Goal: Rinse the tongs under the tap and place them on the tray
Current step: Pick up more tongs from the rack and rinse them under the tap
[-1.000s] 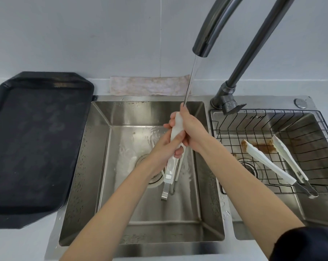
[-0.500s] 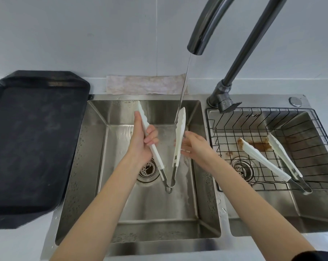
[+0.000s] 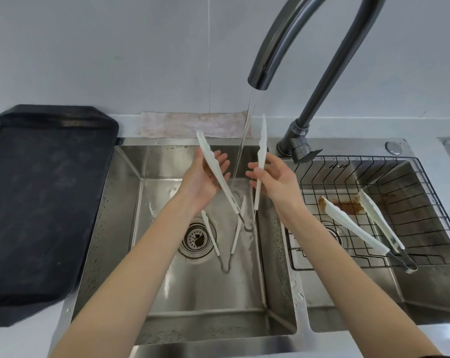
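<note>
The left hand [image 3: 203, 179] and right hand [image 3: 275, 177] each hold one arm of the same white tongs [image 3: 220, 174] over the left basin [image 3: 131, 177]. The left hand's fingers lie loosely along the left arm, with the thumb side hidden behind it; the right hand's fingers are lightly curled round the right arm. The tongs are spread wide in a V — tips up toward the back edge of the sink, metal hinge down, low between the two wrists. A thin stream of water [image 3: 242, 151] falls from the dark tap [image 3: 268, 60] between the two arms and strikes the basin floor just behind the hinge. The steel below shows the tongs' reflection beside the drain [image 3: 196, 237].

In the right basin a wire rack [image 3: 373, 177] carries a second pair of tongs [image 3: 358, 226], its tips smeared brown — hinge toward the sink's front right corner. A black tray [image 3: 38, 202] sits on the surface left of the sink, and a cloth [image 3: 193, 125] lies along the back edge against the wall.
</note>
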`<state>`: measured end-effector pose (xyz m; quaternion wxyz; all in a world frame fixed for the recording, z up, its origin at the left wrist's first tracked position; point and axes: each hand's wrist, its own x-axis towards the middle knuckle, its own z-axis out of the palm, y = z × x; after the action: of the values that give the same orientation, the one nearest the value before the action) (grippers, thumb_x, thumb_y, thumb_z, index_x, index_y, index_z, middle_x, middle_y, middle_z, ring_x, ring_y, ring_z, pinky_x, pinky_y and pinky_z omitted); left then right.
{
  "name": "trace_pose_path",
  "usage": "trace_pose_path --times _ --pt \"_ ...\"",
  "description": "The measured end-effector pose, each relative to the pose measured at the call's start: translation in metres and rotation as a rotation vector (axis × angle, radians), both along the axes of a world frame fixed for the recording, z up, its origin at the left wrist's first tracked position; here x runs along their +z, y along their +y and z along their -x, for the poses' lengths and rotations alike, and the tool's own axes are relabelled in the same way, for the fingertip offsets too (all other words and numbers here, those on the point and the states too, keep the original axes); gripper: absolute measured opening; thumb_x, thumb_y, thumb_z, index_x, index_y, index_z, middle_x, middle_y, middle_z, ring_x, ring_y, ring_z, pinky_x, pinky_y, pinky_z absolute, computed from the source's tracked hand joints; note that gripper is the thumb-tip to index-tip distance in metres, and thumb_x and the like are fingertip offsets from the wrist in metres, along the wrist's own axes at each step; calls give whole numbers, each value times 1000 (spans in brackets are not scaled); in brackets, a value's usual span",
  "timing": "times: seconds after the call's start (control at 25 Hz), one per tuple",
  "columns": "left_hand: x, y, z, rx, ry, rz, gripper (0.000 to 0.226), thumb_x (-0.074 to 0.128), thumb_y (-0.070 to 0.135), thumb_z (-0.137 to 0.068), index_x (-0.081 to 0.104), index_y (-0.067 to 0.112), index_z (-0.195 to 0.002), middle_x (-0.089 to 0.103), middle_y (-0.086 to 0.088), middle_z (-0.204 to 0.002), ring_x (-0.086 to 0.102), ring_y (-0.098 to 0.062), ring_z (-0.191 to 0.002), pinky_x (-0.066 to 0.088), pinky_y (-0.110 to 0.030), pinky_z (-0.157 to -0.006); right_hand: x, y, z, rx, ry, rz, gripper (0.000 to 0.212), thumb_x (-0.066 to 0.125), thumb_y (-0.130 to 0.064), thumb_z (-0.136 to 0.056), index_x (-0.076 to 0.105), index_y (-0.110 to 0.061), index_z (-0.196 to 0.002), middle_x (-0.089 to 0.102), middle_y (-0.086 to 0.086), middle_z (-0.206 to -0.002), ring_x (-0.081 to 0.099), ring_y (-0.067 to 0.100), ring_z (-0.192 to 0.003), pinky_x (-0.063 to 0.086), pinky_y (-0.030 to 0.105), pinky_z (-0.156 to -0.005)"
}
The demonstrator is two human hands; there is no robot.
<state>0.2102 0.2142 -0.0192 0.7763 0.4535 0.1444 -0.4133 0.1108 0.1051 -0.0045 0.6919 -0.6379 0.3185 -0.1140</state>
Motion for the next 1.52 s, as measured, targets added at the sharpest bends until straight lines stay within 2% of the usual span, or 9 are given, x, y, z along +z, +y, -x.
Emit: trace_pose_path --times 0.16,0.32,0.44,0.56,0.76,0.84,1.08,1.32,1.52 --pt "3 -13 0 -114 -22 -19 31 38 35 -98 54 12 -111 62 -2 -99 62 -15 -88 54 -30 -64 11 -12 13 -64 -36 69 38 56 -4 -89 50 -13 -125 67 -4 -91 66 11 -85 56 22 -81" --pt "6 -20 7 -126 -14 33 45 31 35 -99 41 11 -135 60 -3 -117 62 -14 -93 53 -31 -66 11 -18 18 -89 -46 97 36 56 -4 -88 51 -15 -122 67 -6 -92 66 13 -90 51 31 -93" --pt "12 -11 8 -130 -80 35 38 38 33 -97 49 10 -126 58 -2 -118 61 -14 -94 56 -29 -70 3 -18 13 -96 -16 46 38 48 -3 -93 47 -11 -131 65 -3 -99 64 9 -94 48 33 -99" --pt "20 7 5 -132 -328 -80 14 46 21 -95 57 22 -103 60 2 -114 61 -14 -99 51 -28 -82 -10 -11 -1 -48 -26 -213 41 39 -3 -97 39 -10 -137 58 5 -118 57 19 -116 42 40 -106" --pt "36 35 -2 -164 -705 -298 39 60 13 -86 55 25 -123 64 7 -110 63 -12 -100 52 -26 -88 -19 10 -28 29 -63 -492 43 34 -2 -99 34 -8 -141 48 12 -141 45 27 -132 42 41 -100" --pt "41 41 -6 -146 -713 -315 42 61 13 -85 55 24 -126 64 5 -113 63 -8 -97 54 -20 -82 -18 14 -35 49 -76 -553 39 34 -3 -99 38 -11 -137 46 12 -143 44 26 -133 43 40 -98" --pt "36 49 -9 -95 -722 -337 38 60 13 -86 57 23 -123 63 4 -115 61 -15 -104 50 -30 -93 -21 21 -38 111 -38 -501 28 35 -4 -99 45 -17 -122 56 9 -127 53 25 -119 47 37 -94" --pt "-19 48 5 -128 -498 -421 24 53 12 -91 57 16 -115 61 3 -94 61 -14 -86 57 -20 -73 -57 14 -16 86 312 -183 32 43 -8 -97 48 -3 -128 61 16 -107 63 22 -90 55 31 -82" --pt "-85 45 30 -321 -316 -639 32 53 6 -89 51 3 -120 56 -11 -110 58 -27 -99 52 -39 -90 -102 18 7 125 608 -108 35 44 -9 -96 47 -3 -130 60 18 -96 59 26 -89 51 46 -94"
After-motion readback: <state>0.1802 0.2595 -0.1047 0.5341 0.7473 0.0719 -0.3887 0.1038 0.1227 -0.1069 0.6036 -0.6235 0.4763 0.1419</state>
